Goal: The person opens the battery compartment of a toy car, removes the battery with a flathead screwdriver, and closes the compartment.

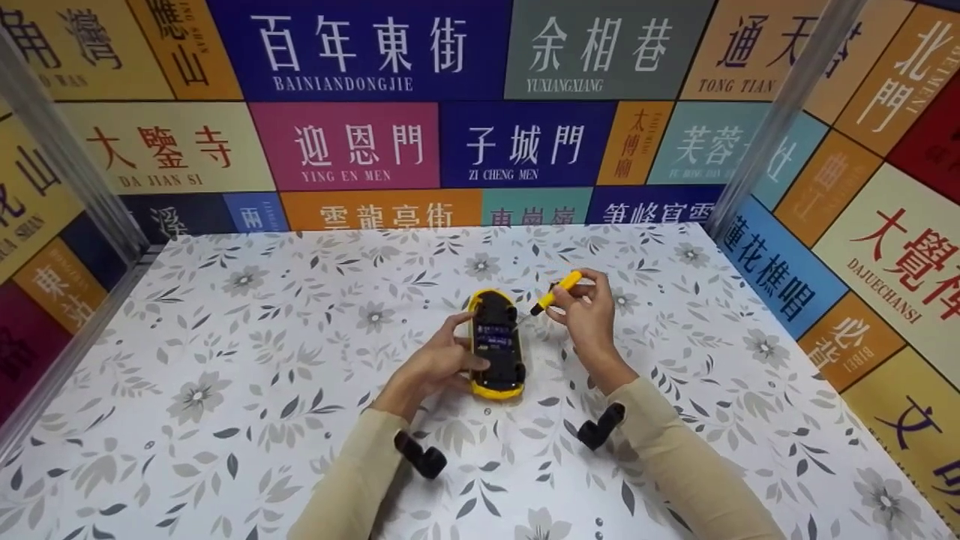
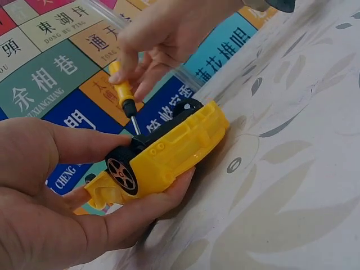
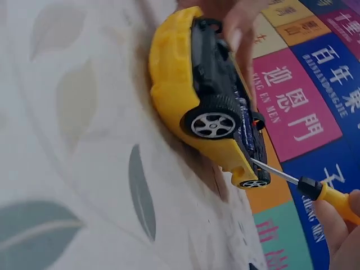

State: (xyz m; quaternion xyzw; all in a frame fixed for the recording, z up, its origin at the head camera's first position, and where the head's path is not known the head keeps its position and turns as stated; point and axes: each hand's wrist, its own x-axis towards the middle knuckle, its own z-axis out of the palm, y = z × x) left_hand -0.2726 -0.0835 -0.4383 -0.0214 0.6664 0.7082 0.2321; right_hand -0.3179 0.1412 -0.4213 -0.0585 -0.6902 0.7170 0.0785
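A yellow toy car (image 1: pixel 498 345) lies upside down near the table's middle, its black underside and wheels facing up. My left hand (image 1: pixel 442 358) grips it from the left, thumb over the underside and fingers along the yellow body (image 2: pixel 185 146). Between the fingers of my right hand (image 1: pixel 589 311) is a screwdriver (image 1: pixel 559 291) with a yellow handle and black collar, slanting down to the left. Its thin metal shaft (image 3: pixel 275 171) reaches the car's underside, and the tip overlaps the chassis edge near a wheel in the right wrist view.
A white tablecloth (image 1: pixel 300 337) with grey flowers and leaves covers the table. Panels with coloured blocks of lettering (image 1: pixel 345 142) stand along the back and sides. A black wrist mount (image 1: pixel 420 454) sits on the left sleeve, another (image 1: pixel 601 426) on the right.
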